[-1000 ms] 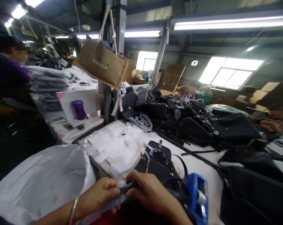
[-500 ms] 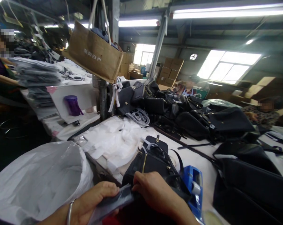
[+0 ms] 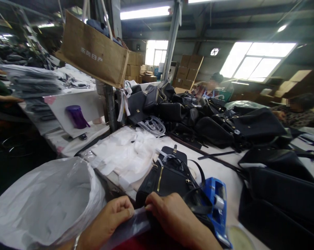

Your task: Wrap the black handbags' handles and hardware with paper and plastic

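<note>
My left hand (image 3: 114, 218), with a silver bangle at the wrist, pinches the edge of a clear plastic film (image 3: 136, 224), which looks like a bag or sheet. My right hand (image 3: 169, 211) is closed on the other end of that film, close against the near side of a black backpack (image 3: 169, 173). The backpack lies on the white table and has a gold zipper, a buckle and loose straps. The right fingertips are partly hidden. Beside the backpack, to the right, is a blue tape dispenser (image 3: 216, 203).
A large white sack (image 3: 55, 198) gapes at the left. White tissue sheets (image 3: 125, 156) cover part of the table. Black bags (image 3: 284, 194) stand on the right, and more are heaped behind. A brown tote (image 3: 94, 52) hangs from a post. Other people sit around the far side.
My left hand has shifted slightly up and its fingers have curled into a tighter pinch on the film. The view has turned slightly; the backpack lies much as before.
</note>
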Demonstrator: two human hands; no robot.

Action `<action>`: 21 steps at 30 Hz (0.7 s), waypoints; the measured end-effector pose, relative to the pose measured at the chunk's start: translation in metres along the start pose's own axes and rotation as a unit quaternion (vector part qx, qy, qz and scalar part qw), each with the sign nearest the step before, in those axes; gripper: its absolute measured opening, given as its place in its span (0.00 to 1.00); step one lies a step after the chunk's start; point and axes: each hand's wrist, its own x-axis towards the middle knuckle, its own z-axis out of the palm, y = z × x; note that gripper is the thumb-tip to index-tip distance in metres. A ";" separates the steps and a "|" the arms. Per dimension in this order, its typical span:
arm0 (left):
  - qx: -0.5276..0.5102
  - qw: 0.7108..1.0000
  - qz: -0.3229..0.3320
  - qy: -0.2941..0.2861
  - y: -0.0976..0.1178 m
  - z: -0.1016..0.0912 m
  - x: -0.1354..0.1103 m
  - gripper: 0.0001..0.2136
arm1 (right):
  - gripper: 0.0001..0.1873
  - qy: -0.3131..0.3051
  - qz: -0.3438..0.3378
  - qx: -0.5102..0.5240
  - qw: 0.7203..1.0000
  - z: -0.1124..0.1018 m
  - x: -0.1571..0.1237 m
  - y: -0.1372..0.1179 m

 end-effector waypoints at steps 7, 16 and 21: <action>0.147 0.983 0.103 0.039 -0.015 -0.001 0.003 0.14 | 0.19 -0.017 -0.014 0.016 1.000 0.016 -0.006 -0.001; 0.373 0.887 0.256 0.094 -0.006 -0.002 -0.009 0.09 | 0.19 0.021 0.054 0.083 0.995 0.007 -0.008 -0.001; 0.360 0.880 0.270 0.151 -0.016 -0.003 -0.015 0.09 | 0.08 0.011 0.012 0.093 0.996 0.007 -0.007 -0.004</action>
